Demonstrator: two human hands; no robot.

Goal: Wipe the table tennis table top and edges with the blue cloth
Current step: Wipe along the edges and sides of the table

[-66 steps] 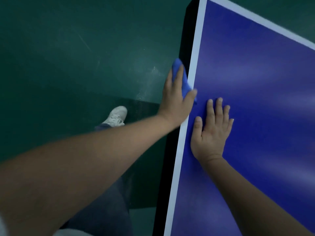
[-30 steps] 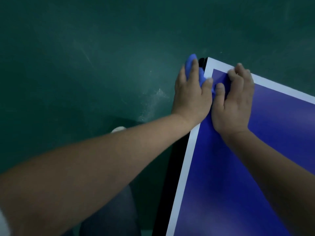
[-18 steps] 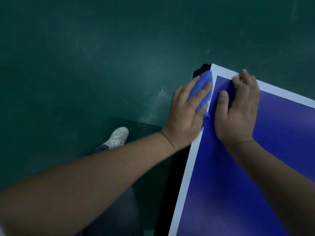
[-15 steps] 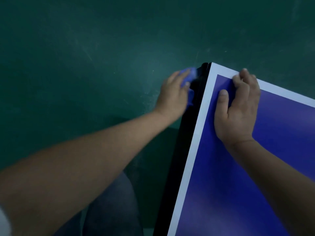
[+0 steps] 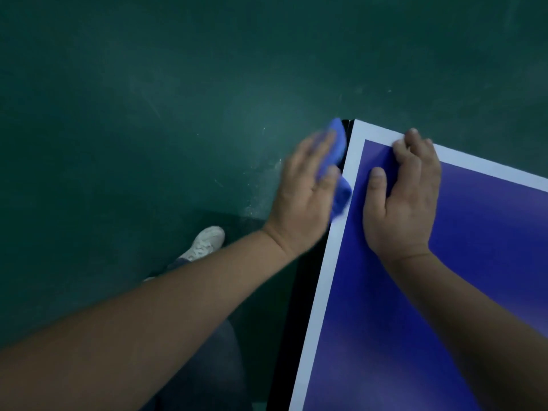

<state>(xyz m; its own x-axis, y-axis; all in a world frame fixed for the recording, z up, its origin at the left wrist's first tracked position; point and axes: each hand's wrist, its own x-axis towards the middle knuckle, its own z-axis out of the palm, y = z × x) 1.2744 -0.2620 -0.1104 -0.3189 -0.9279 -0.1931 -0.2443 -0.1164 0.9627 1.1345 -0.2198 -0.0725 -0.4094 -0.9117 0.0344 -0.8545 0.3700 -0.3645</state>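
**Blue cloth against the corner's side edge**

The table tennis table (image 5: 444,307) fills the lower right of the frame. Its top is deep blue, with a soft sheen and a white line (image 5: 327,280) along both visible sides. The two lines meet at a corner just above centre. Below the left-hand line, the table's black side edge (image 5: 292,321) drops away toward the bottom of the frame.

The blue cloth (image 5: 338,140) is a brighter, lighter blue than the table top, and it is bunched up rather than spread flat. It lies against the side edge just left of the corner. One rounded lump pokes out beyond the fingertips, and another bulges beside the thumb, where it overlaps the white line. The left hand (image 5: 302,200) holds the cloth, with the fingers laid over it and the thumb closed onto it. The hand and cloth are smeared by motion blur, so finer detail of the grip cannot be told.

The right hand (image 5: 403,203) rests palm down on the blue top near the corner and holds nothing. Its thumb lies straight, and its fingers are drawn together and bent. The fingertips reach the far white line.

The dark green floor (image 5: 148,84), scuffed with pale marks, takes up the upper and left parts of the frame. A white shoe (image 5: 204,243) stands on it left of centre, and a dark trouser leg (image 5: 207,366) shows at the bottom.
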